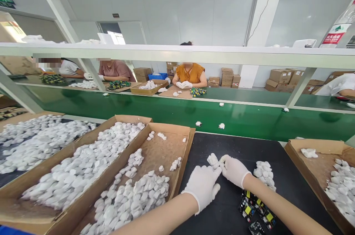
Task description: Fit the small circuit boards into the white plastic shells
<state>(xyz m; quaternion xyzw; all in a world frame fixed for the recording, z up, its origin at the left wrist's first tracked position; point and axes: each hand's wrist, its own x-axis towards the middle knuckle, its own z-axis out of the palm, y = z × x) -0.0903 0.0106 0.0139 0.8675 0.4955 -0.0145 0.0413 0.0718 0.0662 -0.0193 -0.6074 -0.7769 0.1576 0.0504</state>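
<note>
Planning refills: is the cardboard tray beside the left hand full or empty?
Partly full: white pieces heap up in the cardboard tray, but bare floor shows farther back.

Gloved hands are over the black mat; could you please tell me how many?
2: the left hand, nearer the cardboard tray, and the right hand, beside it, both close to a clump of white pieces. None seems hidden.

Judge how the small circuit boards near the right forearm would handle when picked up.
The circuit boards would probably feel stiff, with parts mounted on flat bases. Their raised yellow blocks might snag neighbours, since the boards lie crowded together.
</note>
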